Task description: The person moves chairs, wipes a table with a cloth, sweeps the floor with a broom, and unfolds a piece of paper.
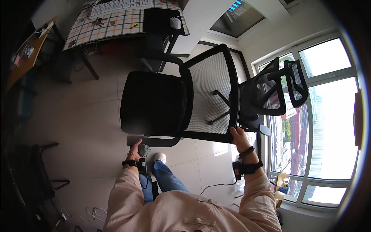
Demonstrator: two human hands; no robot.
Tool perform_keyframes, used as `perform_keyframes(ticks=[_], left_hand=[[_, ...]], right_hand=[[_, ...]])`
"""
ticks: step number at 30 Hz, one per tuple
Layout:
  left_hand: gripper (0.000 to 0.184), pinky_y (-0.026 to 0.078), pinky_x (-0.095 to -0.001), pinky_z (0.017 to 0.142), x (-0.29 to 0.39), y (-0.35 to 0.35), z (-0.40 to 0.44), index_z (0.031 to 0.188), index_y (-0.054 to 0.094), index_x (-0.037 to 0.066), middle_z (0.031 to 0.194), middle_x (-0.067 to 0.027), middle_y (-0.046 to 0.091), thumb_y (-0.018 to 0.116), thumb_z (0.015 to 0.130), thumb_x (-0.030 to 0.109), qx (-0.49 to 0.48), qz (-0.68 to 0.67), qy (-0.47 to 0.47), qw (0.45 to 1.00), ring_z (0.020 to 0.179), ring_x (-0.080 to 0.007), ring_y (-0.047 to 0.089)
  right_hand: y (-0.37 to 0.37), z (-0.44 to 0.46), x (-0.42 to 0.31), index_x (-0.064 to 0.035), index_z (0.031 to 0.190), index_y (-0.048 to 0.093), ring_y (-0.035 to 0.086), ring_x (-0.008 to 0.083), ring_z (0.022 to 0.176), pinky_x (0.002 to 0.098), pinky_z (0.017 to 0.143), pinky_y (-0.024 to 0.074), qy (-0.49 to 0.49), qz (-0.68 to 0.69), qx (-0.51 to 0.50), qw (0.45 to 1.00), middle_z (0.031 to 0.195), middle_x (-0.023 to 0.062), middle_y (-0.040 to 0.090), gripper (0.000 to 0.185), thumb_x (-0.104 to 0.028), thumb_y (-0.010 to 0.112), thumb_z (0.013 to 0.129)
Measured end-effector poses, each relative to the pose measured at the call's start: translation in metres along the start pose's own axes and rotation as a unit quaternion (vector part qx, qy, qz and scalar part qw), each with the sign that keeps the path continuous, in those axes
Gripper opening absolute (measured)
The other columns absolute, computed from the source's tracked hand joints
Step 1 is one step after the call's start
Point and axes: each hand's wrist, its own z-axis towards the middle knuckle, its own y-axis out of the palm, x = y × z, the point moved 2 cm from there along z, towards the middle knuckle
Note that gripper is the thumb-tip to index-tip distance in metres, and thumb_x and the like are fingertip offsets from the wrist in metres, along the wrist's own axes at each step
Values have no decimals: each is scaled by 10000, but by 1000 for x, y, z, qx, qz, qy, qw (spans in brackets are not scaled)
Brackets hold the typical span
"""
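A black office chair (154, 102) with a mesh back (210, 92) stands before me, its seat toward the left. My right hand (238, 138) grips the near top corner of the backrest, fingers wrapped round the frame. Beside the front end of the near armrest (162, 142) is my left hand (135, 148); a grey-green cloth (144, 150) shows next to it, partly behind the wrist. How the left fingers close, and on what, is too small to make out.
A desk with a checked cloth (116, 25), a keyboard (119, 5) and a black mat (156, 21) stands at the upper left. Another black chair (270, 91) is by the window (334, 123). A dark chair (36, 170) stands at the left. Cables (94, 212) lie on the floor.
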Motion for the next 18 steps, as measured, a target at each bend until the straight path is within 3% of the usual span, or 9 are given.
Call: perform_keyframes(ticks=[2,4,6,8,12,14,16,17,18], left_hand=[[397,469,-353,587,42,-35,3,898,568,82,765,-78,596,639,685,410,110,70,95,987,616,-212,570],[393,462,-339,529,101,-69,3,835,568,32,697,-69,572,658,681,383,207,223,265,915,600,-201,560],[409,459,-319,537,153,-50,-50,866,566,-3,704,-68,562,659,689,355,284,285,352,845,619,-193,551],[469,451,-303,628,202,-77,-49,971,537,-20,797,-74,561,659,695,339,185,268,347,879,699,-201,550],[492,428,-276,689,192,-26,-137,1057,501,-15,867,-62,552,645,719,312,323,327,514,725,808,-155,528],[405,431,-267,667,145,-23,-166,991,544,2,829,-50,563,623,739,310,252,223,499,798,764,-147,531],[339,444,-261,582,82,-13,-199,809,570,26,727,-47,575,568,772,364,195,173,366,894,620,-119,530],[445,458,-269,602,49,-9,-210,849,574,10,746,-74,586,529,775,446,134,177,326,919,646,-136,548],[583,460,-269,663,17,4,-229,926,562,-5,772,-98,595,421,790,543,55,187,265,944,717,-151,562]], right_hand=[[33,-36,-8,-16,723,509,437,70,501,207,456,388,26,32,-37,998,572,-14,448,199,-199,484,797],[79,-77,-26,4,785,529,510,98,563,225,545,457,110,155,-79,979,633,7,503,198,-190,492,781],[119,-99,-22,7,868,530,568,141,666,263,645,487,186,192,-143,953,749,45,554,222,-191,507,770],[166,-122,-43,7,923,510,576,162,730,287,684,483,197,258,-186,928,836,73,564,256,-211,514,790],[211,-133,-44,18,1075,438,549,251,945,331,759,460,264,235,-405,843,1009,140,551,433,-341,472,835],[204,-125,-39,-54,1036,490,561,240,885,310,687,468,274,268,-350,855,972,118,571,432,-427,443,822],[168,-98,-35,-119,934,517,567,164,673,233,511,428,234,363,-211,877,853,62,602,415,-503,437,796],[140,-71,-13,-122,906,491,451,115,468,209,403,344,181,393,-131,892,797,52,573,372,-473,487,781],[120,-58,-20,-130,810,472,426,106,421,194,365,309,170,370,-61,911,698,9,524,336,-465,489,781]])
